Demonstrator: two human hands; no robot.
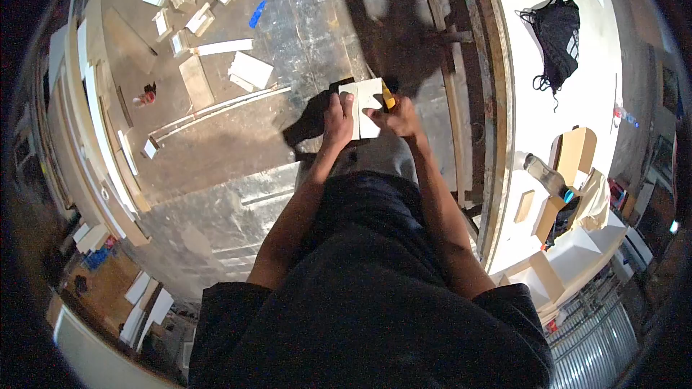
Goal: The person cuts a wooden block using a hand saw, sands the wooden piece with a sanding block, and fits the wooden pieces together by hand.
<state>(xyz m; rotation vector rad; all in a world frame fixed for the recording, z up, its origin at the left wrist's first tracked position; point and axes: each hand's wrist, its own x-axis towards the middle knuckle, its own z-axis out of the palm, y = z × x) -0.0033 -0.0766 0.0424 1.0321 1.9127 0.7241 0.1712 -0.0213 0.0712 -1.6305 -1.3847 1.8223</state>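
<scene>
In front of my body I hold a small pale wooden board [370,121] with a dark seam running down it. My left hand [336,124] is closed on its left edge, thumb on the face. At the board's right side, my right hand [401,119] is closed round a yellow-handled tool [389,98]; its kind is too small to tell. The right thumb lies against the board's face. A thin tip shows above the board near the tool, but I cannot tell if it belongs to it.
Small wooden pieces [183,1], a white panel [251,71], long strips [216,109] and a blue scrap [257,14] lie on the floor to the left. At right, a white-topped table [533,119] bears a black mesh bag [553,39], a bottle [546,174] and cardboard pieces [574,155].
</scene>
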